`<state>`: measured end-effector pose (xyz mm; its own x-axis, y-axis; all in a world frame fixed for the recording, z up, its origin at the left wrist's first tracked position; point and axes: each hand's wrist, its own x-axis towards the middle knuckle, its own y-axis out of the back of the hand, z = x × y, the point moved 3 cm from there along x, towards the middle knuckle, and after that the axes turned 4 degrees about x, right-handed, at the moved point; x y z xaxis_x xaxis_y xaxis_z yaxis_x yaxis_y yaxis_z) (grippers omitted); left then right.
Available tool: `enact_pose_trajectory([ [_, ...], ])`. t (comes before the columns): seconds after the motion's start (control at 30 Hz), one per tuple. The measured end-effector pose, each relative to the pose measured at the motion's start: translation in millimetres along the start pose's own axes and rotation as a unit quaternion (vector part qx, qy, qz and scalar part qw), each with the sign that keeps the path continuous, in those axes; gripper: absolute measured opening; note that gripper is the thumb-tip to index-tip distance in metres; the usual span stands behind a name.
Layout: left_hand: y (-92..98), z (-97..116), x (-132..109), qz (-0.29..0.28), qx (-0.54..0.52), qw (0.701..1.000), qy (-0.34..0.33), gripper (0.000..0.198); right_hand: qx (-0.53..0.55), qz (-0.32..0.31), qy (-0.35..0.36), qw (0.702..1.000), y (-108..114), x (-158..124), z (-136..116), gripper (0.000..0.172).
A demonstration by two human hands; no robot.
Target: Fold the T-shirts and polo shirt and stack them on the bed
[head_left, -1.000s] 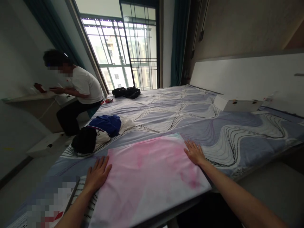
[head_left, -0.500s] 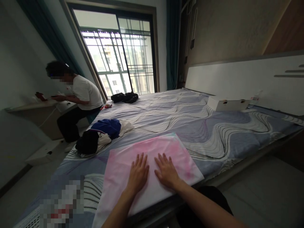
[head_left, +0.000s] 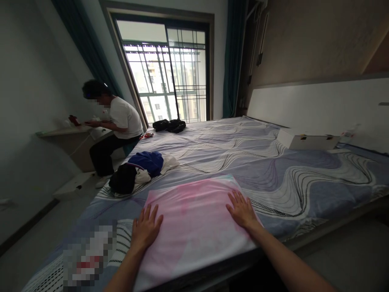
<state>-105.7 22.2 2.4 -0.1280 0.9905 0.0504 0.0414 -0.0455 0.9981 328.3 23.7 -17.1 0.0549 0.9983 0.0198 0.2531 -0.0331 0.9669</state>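
A pink and white folded cloth [head_left: 194,219] lies flat at the near edge of the bed [head_left: 273,170]. My left hand [head_left: 146,228] rests open and flat on the cloth's left edge, fingers spread. On the cloth's right edge my right hand [head_left: 242,209] lies flat too, fingers stretched out. Neither hand holds anything.
A heap of blue, black and white clothes [head_left: 138,170] lies on the bed's left side, and dark clothes [head_left: 169,125] sit near the window. A white box [head_left: 306,140] rests by the headboard. Another person [head_left: 114,129] sits at a desk on the left.
My hands have slid apart from the middle of the cloth to its left and right edges. The view has shifted slightly.
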Motion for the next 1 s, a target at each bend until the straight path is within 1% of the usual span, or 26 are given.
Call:
enact_pose_trajectory([
  [0.1, -5.0, -24, -13, 0.002, -0.009, 1.000, -0.015, 0.062, 0.001, 0.001, 0.012, 1.000, -1, -9, 21, 0.064],
  [0.2, -12.1, -46, -37, 0.028, -0.043, 0.997, -0.065, 0.058, 0.025, -0.009, 0.067, 0.997, -1, -27, 44, 0.061],
  [0.3, -18.5, -67, -72, 0.090, -0.087, 0.983, -0.137, 0.049, 0.061, -0.026, 0.144, 0.987, 0, -57, 74, 0.058],
  [0.33, -19.9, -73, -86, 0.113, -0.097, 0.975, -0.167, 0.047, 0.070, -0.031, 0.170, 0.982, 0, -69, 84, 0.059],
  [0.37, -20.9, -77, -99, 0.132, -0.103, 0.965, -0.200, 0.047, 0.077, -0.035, 0.196, 0.977, 0, -81, 94, 0.064],
  [0.4, -21.6, -80, -112, 0.145, -0.105, 0.957, -0.230, 0.051, 0.082, -0.038, 0.218, 0.972, 0, -92, 103, 0.073],
  [0.47, -22.3, -82, -133, 0.153, -0.097, 0.945, -0.272, 0.073, 0.085, -0.036, 0.247, 0.965, -2, -110, 116, 0.092],
  [0.5, -22.3, -82, -141, 0.152, -0.091, 0.943, -0.283, 0.081, 0.084, -0.030, 0.252, 0.963, -3, -116, 121, 0.094],
  [0.53, -22.2, -83, -146, 0.150, -0.087, 0.941, -0.290, 0.082, 0.084, -0.019, 0.254, 0.963, -5, -120, 124, 0.090],
  [0.63, -21.1, -86, -150, 0.163, -0.104, 0.929, -0.316, 0.066, 0.098, 0.030, 0.251, 0.963, -13, -121, 129, 0.065],
  [0.7, -20.2, -91, -147, 0.173, -0.131, 0.916, -0.336, 0.059, 0.121, 0.056, 0.249, 0.959, -17, -117, 130, 0.057],
  [0.8, -18.8, -100, -143, 0.160, -0.166, 0.906, -0.356, 0.050, 0.162, 0.055, 0.242, 0.955, -18, -111, 132, 0.052],
  [0.87, -16.3, -104, -141, 0.158, -0.197, 0.901, -0.353, 0.044, 0.194, 0.044, 0.238, 0.951, -12, -110, 132, 0.047],
  [1.0, -6.5, -112, -146, 0.166, -0.264, 0.892, -0.327, 0.041, 0.245, 0.041, 0.237, 0.939, 9, -116, 128, 0.038],
])
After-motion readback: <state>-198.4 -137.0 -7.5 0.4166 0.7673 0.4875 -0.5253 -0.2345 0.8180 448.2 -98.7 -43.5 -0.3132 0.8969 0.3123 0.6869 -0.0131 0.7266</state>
